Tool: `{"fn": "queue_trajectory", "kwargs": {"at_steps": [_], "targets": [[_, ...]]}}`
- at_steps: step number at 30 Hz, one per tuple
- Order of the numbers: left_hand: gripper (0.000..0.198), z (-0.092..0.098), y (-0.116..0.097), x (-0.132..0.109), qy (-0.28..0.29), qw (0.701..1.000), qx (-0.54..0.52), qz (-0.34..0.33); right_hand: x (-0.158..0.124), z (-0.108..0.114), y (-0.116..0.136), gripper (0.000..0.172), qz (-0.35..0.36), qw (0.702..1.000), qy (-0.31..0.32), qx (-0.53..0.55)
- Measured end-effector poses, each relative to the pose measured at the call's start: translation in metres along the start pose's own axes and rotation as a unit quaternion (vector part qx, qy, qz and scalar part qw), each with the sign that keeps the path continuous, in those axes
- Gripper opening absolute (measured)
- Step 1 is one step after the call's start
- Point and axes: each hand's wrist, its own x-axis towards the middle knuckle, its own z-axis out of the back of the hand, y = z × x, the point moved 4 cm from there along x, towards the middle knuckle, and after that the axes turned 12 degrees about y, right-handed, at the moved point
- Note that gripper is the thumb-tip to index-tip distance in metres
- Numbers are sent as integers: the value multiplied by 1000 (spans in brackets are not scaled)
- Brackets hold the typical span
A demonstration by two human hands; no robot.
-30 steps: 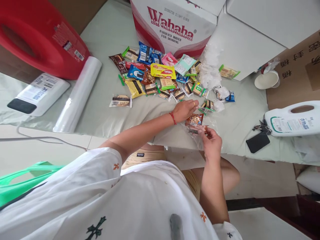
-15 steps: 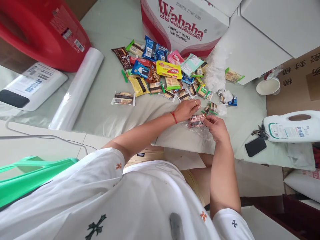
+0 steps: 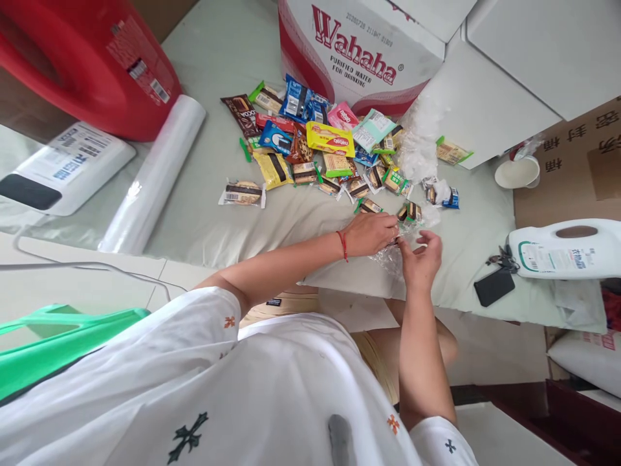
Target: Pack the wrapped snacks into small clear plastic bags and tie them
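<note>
My left hand [image 3: 371, 233], a red string at its wrist, is closed at the mouth of a clear plastic bag [image 3: 389, 261] near the table's front edge. My right hand [image 3: 421, 257] pinches the right side of that bag between thumb and finger, its other fingers raised. Whatever lies between the hands is mostly covered by my left fingers. Just beyond them are a wrapped sandwich biscuit [image 3: 369, 206] and another small biscuit pack [image 3: 413, 211]. Farther back spreads a heap of wrapped snacks, among them a yellow Nabati pack [image 3: 330, 139].
Behind the snacks stands a Wahaha water carton [image 3: 359, 55], with crumpled clear bags [image 3: 421, 139] beside it. On the left are a plastic-film roll [image 3: 152, 175], a white scale [image 3: 65, 168] and a red jug [image 3: 92, 71]. A white bottle [image 3: 572, 249], black phone-like object [image 3: 493, 287] and paper cup [image 3: 517, 172] are on the right.
Both hands have moved slightly toward me. The reddish-brown wrapped snack seen between them is now hidden by my left hand. A biscuit beyond that hand has come into sight.
</note>
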Motion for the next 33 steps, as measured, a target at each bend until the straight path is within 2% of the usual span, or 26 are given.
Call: {"fn": "queue_trajectory", "kwargs": {"at_steps": [2,4,6,7,10,12,14,16,18,19,22,23,26,28,33], "targets": [[42,0,-2,-3,7,1000,16,-20,0,7,12,62,72,996,-33,-51],[41,1,-2,-6,6,999,20,-30,4,8,22,49,132,986,4,-103],[41,2,-1,-8,3,1000,14,-26,10,7,22,31,150,977,47,-141],[42,1,0,-8,4,1000,10,-21,12,7,20,28,149,975,54,-153],[39,-1,3,-8,14,1000,-12,0,9,13,4,30,141,976,20,-165],[36,-3,5,-7,23,999,-34,10,-5,20,-7,30,137,980,-26,-143],[35,-5,6,-7,31,998,-56,12,-28,23,-15,31,143,984,-33,-97],[33,-6,6,-7,33,997,-71,9,-54,17,-16,38,165,984,17,-68],[31,-6,6,-7,30,996,-82,10,-79,7,-12,51,187,977,69,-76],[30,-6,6,-7,27,996,-87,10,-88,3,-10,52,193,974,77,-88],[28,-3,6,-8,8,995,-102,7,-101,0,0,23,210,970,45,-110],[28,-2,6,-8,2,994,-105,3,-101,3,4,19,225,968,28,-109],[27,-1,7,-8,1,993,-114,-14,-87,14,16,23,273,957,10,-99],[28,-1,8,-7,7,993,-120,-21,-69,20,23,26,280,954,41,-96],[30,-5,10,-7,15,990,-138,-21,-18,24,28,33,241,951,155,-116]]}}
